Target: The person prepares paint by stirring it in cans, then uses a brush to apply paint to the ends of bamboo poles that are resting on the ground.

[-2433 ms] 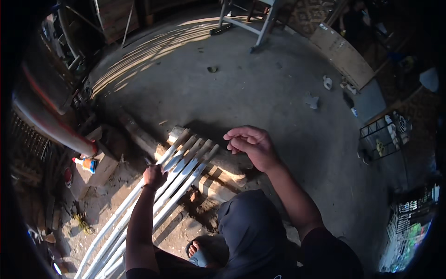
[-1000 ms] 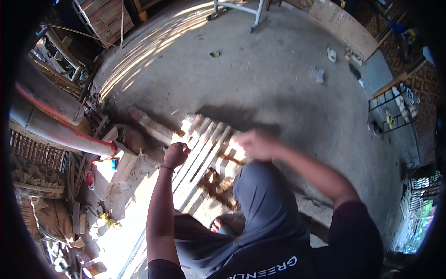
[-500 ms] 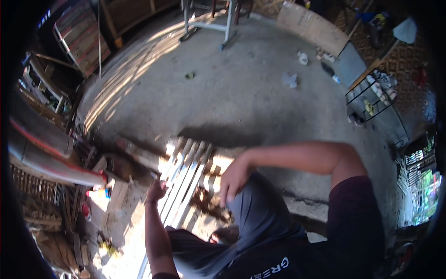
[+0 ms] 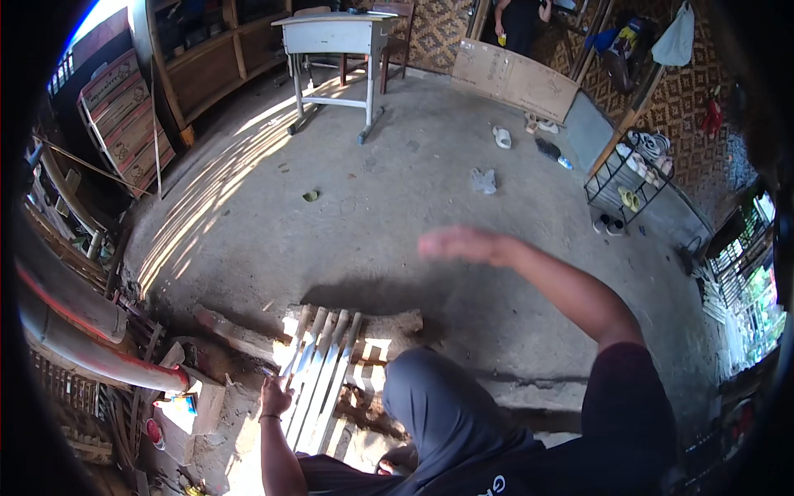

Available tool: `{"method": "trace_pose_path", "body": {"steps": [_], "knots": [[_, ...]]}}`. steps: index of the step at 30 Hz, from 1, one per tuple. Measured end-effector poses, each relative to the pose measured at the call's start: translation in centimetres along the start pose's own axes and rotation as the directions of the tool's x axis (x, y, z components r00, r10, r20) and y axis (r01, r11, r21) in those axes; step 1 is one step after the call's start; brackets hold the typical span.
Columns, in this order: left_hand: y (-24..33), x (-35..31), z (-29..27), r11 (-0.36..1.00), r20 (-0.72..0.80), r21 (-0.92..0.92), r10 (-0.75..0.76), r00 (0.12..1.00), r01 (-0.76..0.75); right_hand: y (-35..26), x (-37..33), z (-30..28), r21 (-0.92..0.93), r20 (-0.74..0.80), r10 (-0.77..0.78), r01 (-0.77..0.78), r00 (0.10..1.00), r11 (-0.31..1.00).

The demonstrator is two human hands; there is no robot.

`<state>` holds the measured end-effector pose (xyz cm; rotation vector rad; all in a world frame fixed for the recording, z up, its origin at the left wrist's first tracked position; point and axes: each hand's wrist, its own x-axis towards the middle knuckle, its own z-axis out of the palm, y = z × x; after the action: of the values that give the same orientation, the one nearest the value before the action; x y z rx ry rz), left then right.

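Note:
My left hand is closed beside a row of pale slats lit by the sun. A thin, narrow thing shows at its fingers, too small to name. The slats lie side by side, their far ends across a rough log. My right hand is raised over the concrete floor, away from the slats and smeared by motion; I see nothing in it, but its fingers are not distinct. My bent knee, in dark cloth, rises just right of the slats.
Thick bamboo poles with red marks slant in at left, near a red tin. Farther back are a grey desk, a cardboard sheet and a shoe rack. Another person stands behind the cardboard.
My right hand has lifted from beside my knee, up and out over the floor. The left stays by the slats. My view has tilted up, bringing the desk and the other person into sight.

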<state>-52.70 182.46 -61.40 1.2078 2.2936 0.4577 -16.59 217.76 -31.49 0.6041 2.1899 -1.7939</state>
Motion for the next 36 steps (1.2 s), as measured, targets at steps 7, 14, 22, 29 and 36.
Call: {"method": "trace_pose_path", "body": {"steps": [7, 14, 22, 29, 36], "knots": [[-5.2, -0.3, 3.0, 0.966, -0.033, 0.038, -0.256, 0.966, 0.257, 5.0, 3.8, 17.4, -0.788, 0.066, -0.487, 0.345, 0.871, 0.509], [-0.1, 1.4, 3.2, 0.949, 0.082, -0.198, -0.232, 0.969, 0.244, 2.3, 3.0, 16.6, -0.757, -0.053, -0.533, 0.314, 0.844, 0.572], [3.6, -6.0, 2.1, 0.892, -0.192, 0.022, -0.439, 0.878, 0.451, -3.8, 1.3, 18.1, -0.693, 0.063, -0.399, 0.328, 0.915, 0.643], [23.9, -20.1, 1.2, 0.939, 0.291, -0.204, -0.212, 0.933, 0.277, -6.7, -4.0, 19.5, -0.726, 0.183, -0.192, 0.264, 0.964, 0.635], [42.8, -41.3, -7.8, 0.930, 0.639, -0.303, 0.034, 0.769, 0.210, -6.8, -14.1, 22.4, -0.881, 0.440, 0.015, 0.428, 0.898, 0.201]]}}
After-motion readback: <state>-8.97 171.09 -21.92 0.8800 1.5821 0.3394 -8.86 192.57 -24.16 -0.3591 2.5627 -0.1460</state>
